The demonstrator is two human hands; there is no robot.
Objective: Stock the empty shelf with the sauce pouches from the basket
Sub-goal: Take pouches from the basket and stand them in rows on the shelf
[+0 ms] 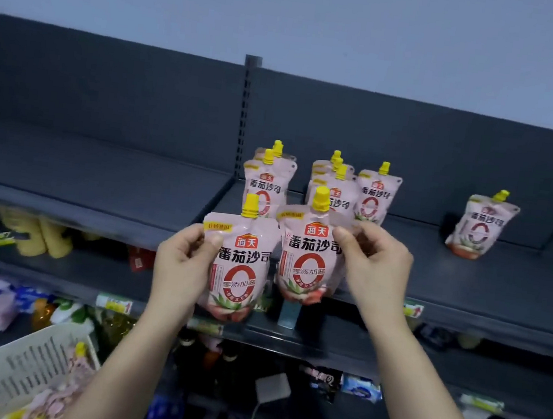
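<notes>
You hold a sauce pouch in each hand, both upright with yellow caps up and printed fronts toward you, which is how they should face on display. Your left hand [186, 261] grips the left pouch [236, 273] by its upper left edge, thumb across the front. Your right hand [375, 265] pinches the right pouch [306, 264] at its top right corner, so its base hangs free to be set down flat. Both hang at the front lip of the shelf [466, 282], and I judge neither has landed yet.

Just behind them the standing pouches [336, 188] form short rows, so yours look meant for the front. A lone pouch [480, 225] stands well apart to the right, with bare shelf between. The basket [9, 368] at lower left holds more pouches, so the stocking looks partway done.
</notes>
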